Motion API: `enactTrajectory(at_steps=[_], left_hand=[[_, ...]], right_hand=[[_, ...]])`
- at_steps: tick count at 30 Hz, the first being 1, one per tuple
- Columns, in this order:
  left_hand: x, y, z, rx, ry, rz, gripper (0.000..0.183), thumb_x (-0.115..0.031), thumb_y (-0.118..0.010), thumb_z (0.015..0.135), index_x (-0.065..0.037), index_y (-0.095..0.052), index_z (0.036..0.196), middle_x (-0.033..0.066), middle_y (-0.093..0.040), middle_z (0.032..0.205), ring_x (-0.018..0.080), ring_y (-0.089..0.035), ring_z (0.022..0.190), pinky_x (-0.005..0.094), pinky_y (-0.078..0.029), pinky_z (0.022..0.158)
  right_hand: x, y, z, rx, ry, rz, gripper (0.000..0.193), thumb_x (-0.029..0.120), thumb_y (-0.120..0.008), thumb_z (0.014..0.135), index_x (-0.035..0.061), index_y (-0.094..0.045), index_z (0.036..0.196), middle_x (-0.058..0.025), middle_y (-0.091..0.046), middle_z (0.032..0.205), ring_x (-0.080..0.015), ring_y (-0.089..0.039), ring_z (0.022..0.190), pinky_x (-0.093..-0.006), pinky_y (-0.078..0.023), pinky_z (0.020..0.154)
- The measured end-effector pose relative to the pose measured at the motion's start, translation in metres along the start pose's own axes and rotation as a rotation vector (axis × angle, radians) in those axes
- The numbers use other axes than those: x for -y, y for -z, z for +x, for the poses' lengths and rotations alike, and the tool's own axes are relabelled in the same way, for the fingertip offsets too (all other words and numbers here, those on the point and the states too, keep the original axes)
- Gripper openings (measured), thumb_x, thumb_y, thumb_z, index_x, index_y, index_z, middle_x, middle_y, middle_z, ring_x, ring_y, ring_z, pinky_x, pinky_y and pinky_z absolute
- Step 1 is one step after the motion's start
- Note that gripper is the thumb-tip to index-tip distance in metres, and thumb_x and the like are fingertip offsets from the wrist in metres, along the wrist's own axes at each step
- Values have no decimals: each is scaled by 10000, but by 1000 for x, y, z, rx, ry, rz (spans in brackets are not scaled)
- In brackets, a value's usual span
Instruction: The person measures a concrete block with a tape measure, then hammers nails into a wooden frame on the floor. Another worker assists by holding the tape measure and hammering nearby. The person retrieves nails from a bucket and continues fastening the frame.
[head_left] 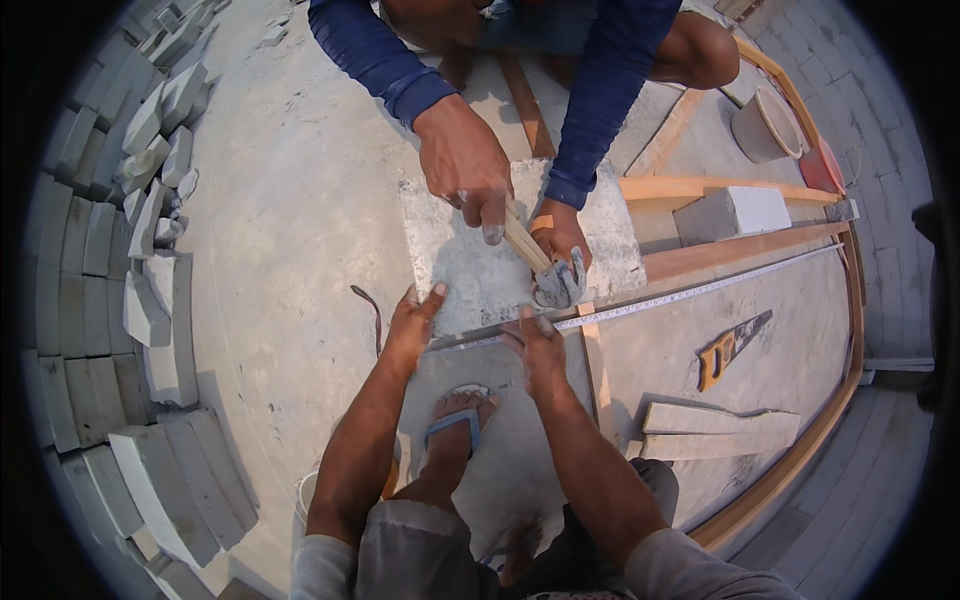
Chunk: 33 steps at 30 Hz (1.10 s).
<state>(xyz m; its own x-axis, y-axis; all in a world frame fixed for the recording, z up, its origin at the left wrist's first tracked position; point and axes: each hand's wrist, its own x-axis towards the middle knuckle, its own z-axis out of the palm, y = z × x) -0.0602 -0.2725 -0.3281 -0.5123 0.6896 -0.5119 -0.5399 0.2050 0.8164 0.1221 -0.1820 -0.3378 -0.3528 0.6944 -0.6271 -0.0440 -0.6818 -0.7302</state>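
A pale, stained flat board [450, 250] lies in front of me. My left hand [411, 325] grips its near left corner, thumb on top. Along its near edge runs a white measuring tape [690, 291], stretching away to the right. My right hand [537, 348] is closed over the tape, with its thumb against the board's edge; its fingertips are partly hidden. Across from me, a co-worker's hand [462, 160] holds a pale wooden stick [525, 242] over the board. The co-worker's other hand [562, 238] rests at the stick's lower end, by a grey-smeared object I cannot make out.
A yellow-handled handsaw [733, 350] and offcut boards [715, 432] lie at right. Within a wooden frame [780, 492] are a white block [735, 213] and a bucket [767, 126]. Grey blocks [180, 485] are stacked at left. A dark curved strip [372, 312] lies by my left hand.
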Motion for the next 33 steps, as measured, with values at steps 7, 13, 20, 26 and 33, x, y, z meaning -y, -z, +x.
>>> enactTrajectory(at_steps=[7,13,20,26,33], left_hand=[[-1,0,13,10,-43,100,516,-324,-656,989,15,-534,1359,127,-658,1221,186,-614,1079,313,-467,976],[2,0,12,5,-6,35,485,-316,-662,987,21,-558,1320,121,-669,1182,180,-626,1040,306,-489,937],[7,1,15,-6,-110,114,452,-348,-673,970,-13,-583,1260,114,-685,1072,206,-662,936,370,-582,763],[12,3,19,-41,-43,146,449,-387,-675,958,-53,-591,1245,110,-681,1041,221,-673,915,418,-614,641],[10,3,19,-60,-48,217,482,-385,-672,963,-16,-576,1259,100,-682,1063,213,-677,896,414,-610,674]], right_hand=[[-33,27,-39,44,-143,-217,484,355,-598,1014,-41,-550,1288,-184,-621,1255,-289,-599,1175,-425,-488,1015],[-56,52,-81,83,-316,-382,371,300,-557,1024,-12,-602,1219,-139,-660,1176,-251,-629,1104,-385,-509,954],[-34,77,-80,50,-222,-492,332,313,-606,983,19,-666,1124,-43,-653,925,-146,-603,844,-302,-495,782],[-34,97,-79,57,-276,-631,339,320,-587,999,23,-647,1150,-74,-674,1033,-173,-646,940,-321,-524,836],[-58,95,-90,133,-267,-729,340,328,-623,963,17,-674,1089,-57,-663,902,-157,-631,851,-297,-506,787]])
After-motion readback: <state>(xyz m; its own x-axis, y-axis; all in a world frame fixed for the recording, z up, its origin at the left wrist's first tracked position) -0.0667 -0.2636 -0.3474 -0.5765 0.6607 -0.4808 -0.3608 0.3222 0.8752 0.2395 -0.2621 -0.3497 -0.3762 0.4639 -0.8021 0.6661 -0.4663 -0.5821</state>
